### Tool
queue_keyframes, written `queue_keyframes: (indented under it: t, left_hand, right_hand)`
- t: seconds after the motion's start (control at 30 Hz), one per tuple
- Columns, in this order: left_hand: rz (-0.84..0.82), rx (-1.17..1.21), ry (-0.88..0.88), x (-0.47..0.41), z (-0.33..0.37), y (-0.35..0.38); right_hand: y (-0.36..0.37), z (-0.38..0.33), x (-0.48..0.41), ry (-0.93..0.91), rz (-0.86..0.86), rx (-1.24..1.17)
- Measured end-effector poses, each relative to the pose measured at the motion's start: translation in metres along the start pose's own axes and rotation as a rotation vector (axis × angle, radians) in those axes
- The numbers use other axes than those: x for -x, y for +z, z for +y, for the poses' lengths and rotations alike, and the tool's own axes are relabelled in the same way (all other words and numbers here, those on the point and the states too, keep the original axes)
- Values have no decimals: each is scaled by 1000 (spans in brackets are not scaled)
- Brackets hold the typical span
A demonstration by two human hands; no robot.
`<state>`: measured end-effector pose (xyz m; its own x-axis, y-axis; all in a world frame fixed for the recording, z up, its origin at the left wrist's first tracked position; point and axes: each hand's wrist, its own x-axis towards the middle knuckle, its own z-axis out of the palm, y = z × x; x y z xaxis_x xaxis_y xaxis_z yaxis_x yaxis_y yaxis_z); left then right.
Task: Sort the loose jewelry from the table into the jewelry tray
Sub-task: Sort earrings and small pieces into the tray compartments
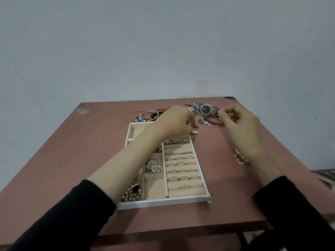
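the loose silver and beaded jewelry pile (204, 120) is lying at the far edge of the reddish-brown table (72, 151), just beyond the white compartmented jewelry tray (163, 202) with beige lining, which is already holding rings and pendants. the left hand (176, 122) is curling over small silver pieces near the tray's far corner; its grip is hidden. the right hand (239, 124) is pinching the band of a steel wristwatch with a dark dial (206, 108). no writing is legible.

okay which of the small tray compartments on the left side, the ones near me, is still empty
The compartment in the near row beside the ring rolls is bare. Its left neighbour holds a pearl piece; the one behind holds silver ornaments.
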<state>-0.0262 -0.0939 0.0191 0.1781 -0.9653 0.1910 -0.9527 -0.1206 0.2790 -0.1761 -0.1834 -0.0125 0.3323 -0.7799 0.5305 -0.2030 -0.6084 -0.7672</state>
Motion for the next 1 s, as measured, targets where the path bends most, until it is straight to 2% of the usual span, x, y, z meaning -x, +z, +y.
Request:
queue_keyframes:
  t: [0.23,0.43,0.53,0.73,0.83,1.0]
  left_hand:
    - [-96,-370,71,-22,7,15]
    - [-105,-403,111,-29,8,16]
    - [-68,-278,92,-28,5,18]
    - [117,271,-56,-20,4,5]
    - [191,396,-102,-15,10,-5]
    - [178,677,-136,-5,24,-20]
  right_hand:
    - [-1,6,-2,17,2,10]
    - [-1,7,-3,29,3,25]
    - [-1,8,-4,42,9,31]
    - [-5,8,-6,86,32,-7]
    - [-11,9,-5,104,16,-53]
    - [-30,14,-8,125,-98,40]
